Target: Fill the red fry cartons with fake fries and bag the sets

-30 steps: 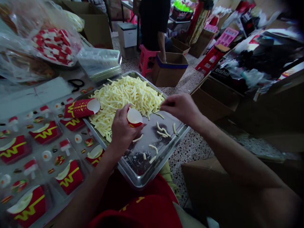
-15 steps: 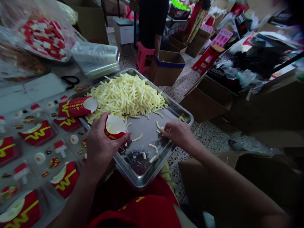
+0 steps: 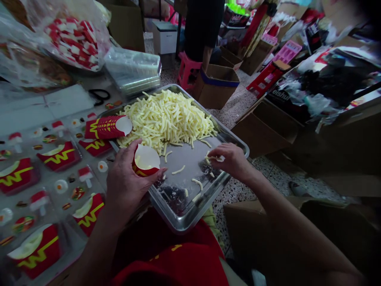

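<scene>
My left hand (image 3: 131, 180) is wrapped round a red paper fries carton (image 3: 146, 159), its white inner side and opening facing up, with something pale low inside. Over the right part of the metal tray (image 3: 185, 223), my right hand (image 3: 229, 159) pinches a few pale-yellow toy fries (image 3: 208, 158) between thumb and fingers. A big heap of the same fries (image 3: 172, 119) fills the tray's far half. Several loose fries (image 3: 178, 170) lie scattered on its near half among white powder. A stack of flattened red cartons (image 3: 108, 126) rests on the tray's left rim.
On the left, clear blister packs (image 3: 64, 186) hold red cartons and small toy foods. Behind them are scissors (image 3: 99, 96), plastic trays (image 3: 133, 69) and a bag of red-and-white pieces (image 3: 74, 43). Cardboard boxes (image 3: 217, 89) stand on the floor; a person (image 3: 202, 28) is beyond the tray.
My right hand has lifted slightly with fries in its fingers and opened its pinch a little. The view has shifted, so the scene sits further right. My left hand still holds the carton.
</scene>
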`<act>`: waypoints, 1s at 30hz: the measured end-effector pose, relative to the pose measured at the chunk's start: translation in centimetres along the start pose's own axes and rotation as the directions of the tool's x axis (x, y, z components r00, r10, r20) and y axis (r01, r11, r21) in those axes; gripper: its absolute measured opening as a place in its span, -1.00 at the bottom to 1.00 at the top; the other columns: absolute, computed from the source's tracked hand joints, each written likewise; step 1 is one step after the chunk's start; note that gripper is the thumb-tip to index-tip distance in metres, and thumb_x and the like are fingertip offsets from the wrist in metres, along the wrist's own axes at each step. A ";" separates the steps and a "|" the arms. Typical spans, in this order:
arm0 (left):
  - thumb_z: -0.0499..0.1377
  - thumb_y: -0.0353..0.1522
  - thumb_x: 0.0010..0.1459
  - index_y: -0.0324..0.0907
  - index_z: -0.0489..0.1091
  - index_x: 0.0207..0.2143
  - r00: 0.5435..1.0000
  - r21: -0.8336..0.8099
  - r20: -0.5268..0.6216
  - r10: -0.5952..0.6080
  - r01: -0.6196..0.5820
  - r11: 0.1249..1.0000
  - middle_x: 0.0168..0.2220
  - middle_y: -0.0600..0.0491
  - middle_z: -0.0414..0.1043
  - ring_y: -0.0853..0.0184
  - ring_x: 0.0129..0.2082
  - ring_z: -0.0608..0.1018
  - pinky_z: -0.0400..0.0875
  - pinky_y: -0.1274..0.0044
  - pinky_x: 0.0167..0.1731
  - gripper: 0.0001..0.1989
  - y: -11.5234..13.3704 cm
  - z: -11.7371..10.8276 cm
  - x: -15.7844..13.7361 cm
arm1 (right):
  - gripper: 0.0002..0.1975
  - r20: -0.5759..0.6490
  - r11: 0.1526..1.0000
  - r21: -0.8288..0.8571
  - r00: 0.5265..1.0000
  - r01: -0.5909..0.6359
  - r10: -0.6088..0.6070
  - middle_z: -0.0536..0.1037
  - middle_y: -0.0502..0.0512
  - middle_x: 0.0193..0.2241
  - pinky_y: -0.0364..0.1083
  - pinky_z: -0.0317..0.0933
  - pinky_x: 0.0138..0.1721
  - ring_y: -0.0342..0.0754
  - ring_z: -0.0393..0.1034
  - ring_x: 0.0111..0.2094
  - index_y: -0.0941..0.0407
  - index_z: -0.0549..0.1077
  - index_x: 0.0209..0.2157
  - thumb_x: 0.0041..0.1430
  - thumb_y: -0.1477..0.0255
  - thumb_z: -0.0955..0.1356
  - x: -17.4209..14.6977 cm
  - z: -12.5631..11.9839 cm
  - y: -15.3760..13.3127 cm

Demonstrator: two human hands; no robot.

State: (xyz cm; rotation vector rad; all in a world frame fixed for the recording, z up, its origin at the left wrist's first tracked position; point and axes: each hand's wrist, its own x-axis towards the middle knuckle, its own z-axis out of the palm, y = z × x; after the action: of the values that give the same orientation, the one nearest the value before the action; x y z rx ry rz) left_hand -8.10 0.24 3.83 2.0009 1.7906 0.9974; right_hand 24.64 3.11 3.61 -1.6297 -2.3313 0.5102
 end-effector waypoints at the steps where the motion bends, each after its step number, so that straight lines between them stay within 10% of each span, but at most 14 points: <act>1: 0.43 -0.12 -0.05 -0.01 0.19 0.26 1.000 0.003 -0.003 0.007 -0.007 1.000 0.17 -0.04 0.36 0.01 0.13 0.46 0.35 0.17 0.19 -0.14 0.0 -0.1 0.0 | -0.86 0.037 0.993 -0.053 0.994 0.109 -0.107 0.63 0.08 -0.33 -0.04 0.23 -0.16 -0.03 0.44 -0.26 0.07 0.60 -0.30 0.11 0.51 0.39 0.8 0.1 0.5; 7: 0.44 -0.12 -0.07 -0.05 0.22 0.25 1.000 0.038 -0.013 -0.014 0.014 0.999 0.10 -0.05 0.41 0.05 0.07 0.49 0.37 0.24 0.13 -0.15 0.0 -0.7 -0.8 | -0.70 0.322 0.902 -0.003 0.854 0.432 -0.409 0.60 0.11 -0.02 -0.03 0.24 -0.01 -0.05 0.44 -0.07 0.03 0.59 -0.13 0.26 0.59 0.28 2.6 0.2 3.3; 10: 0.44 -0.13 -0.07 -0.04 0.23 0.24 0.998 0.047 -0.025 -0.052 0.053 0.997 0.11 -0.05 0.40 0.05 0.08 0.49 0.38 0.26 0.13 -0.16 0.1 -0.7 -1.4 | -0.68 0.293 0.899 -0.020 0.862 0.437 -0.413 0.62 0.11 -0.08 -0.01 0.24 -0.01 -0.02 0.43 -0.08 0.02 0.60 -0.11 0.27 0.59 0.27 2.1 0.5 3.5; 16: 0.44 -0.12 -0.08 -0.07 0.21 0.26 0.990 0.126 0.133 -0.052 0.035 0.991 0.14 -0.08 0.39 0.04 0.11 0.47 0.38 0.27 0.13 -0.13 0.7 -0.5 -2.6 | -0.85 0.000 0.912 0.093 0.916 0.399 -0.401 0.66 0.04 -0.31 -0.03 0.23 -0.08 -0.02 0.43 -0.20 0.04 0.62 -0.27 0.19 0.51 0.39 2.8 4.6 -1.5; 22: 0.43 -0.09 -0.07 -0.13 0.23 0.24 0.962 0.254 0.254 -0.096 0.029 0.967 0.08 -0.08 0.43 0.08 0.02 0.52 0.42 0.33 0.03 -0.13 1.4 -0.1 -3.9 | -0.87 0.212 0.807 -0.085 0.802 0.585 -0.559 0.63 0.09 -0.30 0.00 0.12 -0.13 0.01 0.42 -0.20 0.07 0.59 -0.26 0.30 0.46 0.36 3.3 7.0 -5.6; 30: 0.44 -0.20 -0.07 -0.24 0.24 0.23 0.953 0.392 0.289 -0.088 -0.034 0.920 -0.01 -0.14 0.45 0.03 -0.01 0.50 0.40 0.23 0.02 -0.16 3.2 2.4 -4.5 | -0.81 0.080 0.960 0.199 0.973 0.195 -0.214 0.63 0.05 -0.37 -0.12 0.21 -0.27 -0.08 0.45 -0.36 0.12 0.60 -0.29 0.05 0.63 0.43 3.5 6.9 -9.0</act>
State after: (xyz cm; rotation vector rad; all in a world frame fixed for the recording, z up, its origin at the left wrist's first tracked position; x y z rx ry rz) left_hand -4.06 -4.10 2.71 2.1980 1.9484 0.3051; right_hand 13.00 2.63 1.12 -1.2875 -2.4028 0.7581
